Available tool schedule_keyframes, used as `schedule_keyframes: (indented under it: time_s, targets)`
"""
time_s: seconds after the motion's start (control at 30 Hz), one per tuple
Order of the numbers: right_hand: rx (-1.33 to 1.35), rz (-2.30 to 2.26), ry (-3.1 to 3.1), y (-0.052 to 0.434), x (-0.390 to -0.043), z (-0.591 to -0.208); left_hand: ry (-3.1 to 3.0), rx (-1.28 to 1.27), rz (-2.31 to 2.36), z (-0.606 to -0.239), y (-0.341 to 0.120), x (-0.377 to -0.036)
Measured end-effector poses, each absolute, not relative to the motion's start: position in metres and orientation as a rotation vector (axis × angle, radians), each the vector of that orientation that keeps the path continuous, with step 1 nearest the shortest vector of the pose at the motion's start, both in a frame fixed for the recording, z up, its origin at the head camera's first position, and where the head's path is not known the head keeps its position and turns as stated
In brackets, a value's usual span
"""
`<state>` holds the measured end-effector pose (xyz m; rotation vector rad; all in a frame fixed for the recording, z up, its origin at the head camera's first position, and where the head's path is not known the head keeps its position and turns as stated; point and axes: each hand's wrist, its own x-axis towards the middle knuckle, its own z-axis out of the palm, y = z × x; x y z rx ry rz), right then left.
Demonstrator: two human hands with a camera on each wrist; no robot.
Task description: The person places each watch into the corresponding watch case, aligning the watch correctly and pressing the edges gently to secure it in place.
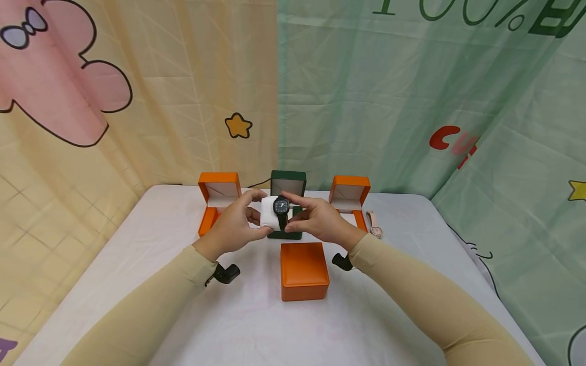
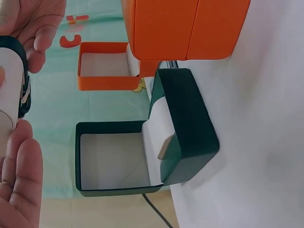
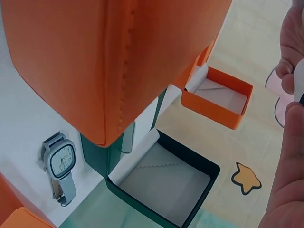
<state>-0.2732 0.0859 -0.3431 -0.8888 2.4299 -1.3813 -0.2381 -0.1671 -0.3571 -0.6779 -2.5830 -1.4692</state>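
Head view: pinching a white cushion (image 1: 267,213), wrapped with a black watch (image 1: 281,206), with left hand (image 1: 238,221) and right hand (image 1: 322,218) at opposite ends. Holding it up before the open green box (image 1: 288,176), beyond the closed orange box (image 1: 304,269).

green curtain (image 1: 348,107) behind far edge of bench (image 1: 389,325) | "100%" (image 1: 465,12), top cropped | red "C" (image 1: 437,138), neighbours unclear | black watch (image 1: 281,205): dial illegible

Soft, even light seems to fall from above in my head view, leaving faint shadows beneath the sleeves (image 1: 403,284) on the pale counter (image 1: 256,325). The watch's (image 1: 281,205) dial is too small to read. My wrist views look greyer; the nearest orange box (image 3: 61,57) is slightly soft.
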Motion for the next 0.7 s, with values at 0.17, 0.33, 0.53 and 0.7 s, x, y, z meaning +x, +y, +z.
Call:
schedule_keyframes:
  time_s: [0.17,0.33,0.53,0.7]
  targets:
    - [-0.9,-1.395,2.411,0.0857,-0.2717,-0.342,-2.604,-0.685,-1.499,-0.3543,-0.169,-0.2379]
    - [-0.91,-1.392,2.393,0.0848,-0.2707,-0.3422,-2.616,-0.681,-1.504,-0.3544,-0.17,-0.2385]
    - [-0.883,-1.377,2.36,0.0856,-0.2716,-0.3402,-2.639,-0.68,-1.465,-0.3532,-0.1691,-0.2384]
    - [-0.901,-1.389,2.337,0.085,-0.2736,-0.3407,-2.646,-0.674,-1.405,-0.3518,-0.1681,-0.2379]
